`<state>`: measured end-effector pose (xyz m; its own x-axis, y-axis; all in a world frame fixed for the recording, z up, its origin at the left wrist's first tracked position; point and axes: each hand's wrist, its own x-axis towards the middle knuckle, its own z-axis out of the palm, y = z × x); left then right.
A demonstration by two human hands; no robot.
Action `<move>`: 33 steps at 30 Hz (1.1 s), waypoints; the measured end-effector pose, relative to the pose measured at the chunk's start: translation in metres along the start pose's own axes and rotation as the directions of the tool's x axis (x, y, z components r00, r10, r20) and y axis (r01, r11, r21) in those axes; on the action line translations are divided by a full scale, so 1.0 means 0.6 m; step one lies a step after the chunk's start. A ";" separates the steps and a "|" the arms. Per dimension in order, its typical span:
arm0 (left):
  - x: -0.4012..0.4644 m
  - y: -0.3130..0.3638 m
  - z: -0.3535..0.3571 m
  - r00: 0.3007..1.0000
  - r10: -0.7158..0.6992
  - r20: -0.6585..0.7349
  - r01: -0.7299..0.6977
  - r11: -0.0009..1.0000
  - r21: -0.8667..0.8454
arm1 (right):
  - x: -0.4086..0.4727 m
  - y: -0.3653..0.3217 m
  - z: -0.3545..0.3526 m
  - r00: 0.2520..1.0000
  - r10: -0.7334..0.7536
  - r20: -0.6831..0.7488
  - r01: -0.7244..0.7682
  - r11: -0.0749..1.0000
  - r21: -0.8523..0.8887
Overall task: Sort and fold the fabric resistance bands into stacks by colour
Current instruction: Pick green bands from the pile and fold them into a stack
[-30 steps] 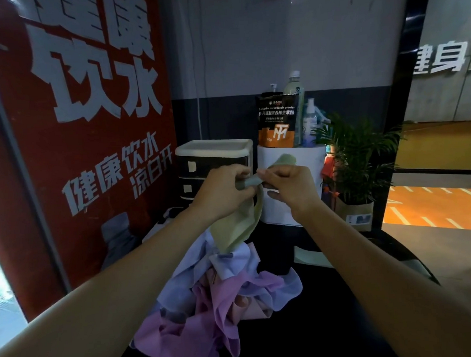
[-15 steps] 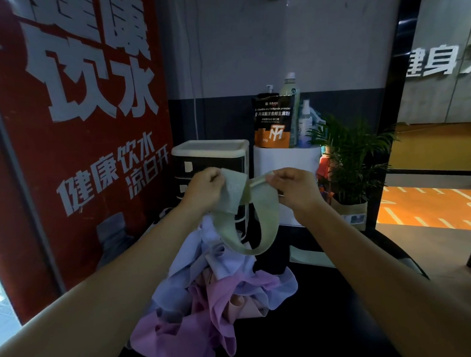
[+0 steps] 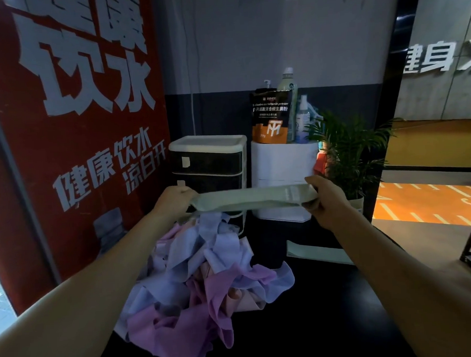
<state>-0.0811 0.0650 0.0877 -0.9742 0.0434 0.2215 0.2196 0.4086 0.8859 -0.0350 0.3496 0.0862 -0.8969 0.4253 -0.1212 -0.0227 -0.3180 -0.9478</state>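
Head view, green band: a pale green band (image 3: pixel 253 198) is stretched flat and level between the 2 hands, raised above the counter (image 3: pixel 331 309) and above the heap.
Left hand: the left hand (image 3: pixel 172 200) grips the band's left end, fingers curled round the fabric.
Right hand: the right hand (image 3: pixel 324 195) grips the band's right end, thumb on top and fingers curled under it.
Spacing: the hands are well apart, the band taut between them.
Heap: a tangled heap of bands (image 3: pixel 204 283), lilac-blue and pink-purple, lies on the dark counter below the left forearm and the band's left half.
Folded piece: a pale green folded band (image 3: pixel 314 253) lies flat on the counter, just left of the right forearm and partly hidden by it.
Behind: a drawer unit (image 3: pixel 209 163) and a white cabinet (image 3: pixel 282 165) stand beyond the band; a black and orange pouch (image 3: pixel 270 116) and bottles (image 3: pixel 288 93) sit on the cabinet, a potted plant (image 3: pixel 344 150) to its right.
Left wall: a red poster (image 3: pixel 71 132) with white characters.
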 end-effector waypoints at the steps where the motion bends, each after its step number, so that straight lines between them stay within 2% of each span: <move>1: -0.002 -0.004 -0.002 1.000 0.023 0.015 -0.024 1.000 0.016 | 0.003 0.003 -0.005 1.000 -0.007 -0.005 0.007 0.999 -0.050; 7: -0.006 -0.023 -0.003 0.980 0.112 0.162 -0.138 0.978 0.159 | 0.014 0.032 -0.015 0.999 0.009 0.035 -0.004 0.990 -0.138; 15: 0.000 -0.060 -0.015 0.970 0.095 0.223 -0.187 0.877 0.442 | 0.003 0.066 -0.026 0.985 -0.002 0.175 0.069 0.923 -0.379; 17: -0.004 -0.065 -0.015 0.970 0.087 0.228 -0.181 0.882 0.434 | 0.007 0.071 -0.029 0.987 -0.056 0.153 0.119 0.889 -0.441; 20: -0.013 -0.066 -0.009 0.981 -0.010 0.194 -0.063 0.927 0.369 | 0.008 0.074 -0.034 0.981 -0.127 0.145 0.186 0.828 -0.530; 25: -0.025 -0.055 -0.007 0.967 -0.138 0.214 0.019 0.877 0.481 | 0.012 0.080 -0.042 0.972 -0.221 0.080 0.229 0.809 -0.541; 28: -0.029 -0.036 -0.004 0.976 -0.096 0.196 -0.004 0.890 0.456 | 0.013 0.078 -0.048 0.957 -0.287 0.041 0.267 0.820 -0.506; 33: -0.026 0.009 0.009 0.981 0.017 0.194 -0.077 0.949 0.305 | 0.015 0.062 -0.072 0.920 -0.392 -0.002 0.339 0.799 -0.497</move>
<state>-0.0651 0.0713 0.0867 -0.9619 0.2264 0.1533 0.2675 0.6629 0.6993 -0.0250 0.3783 0.0371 -0.8151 0.5180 0.2593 -0.1029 0.3110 -0.9448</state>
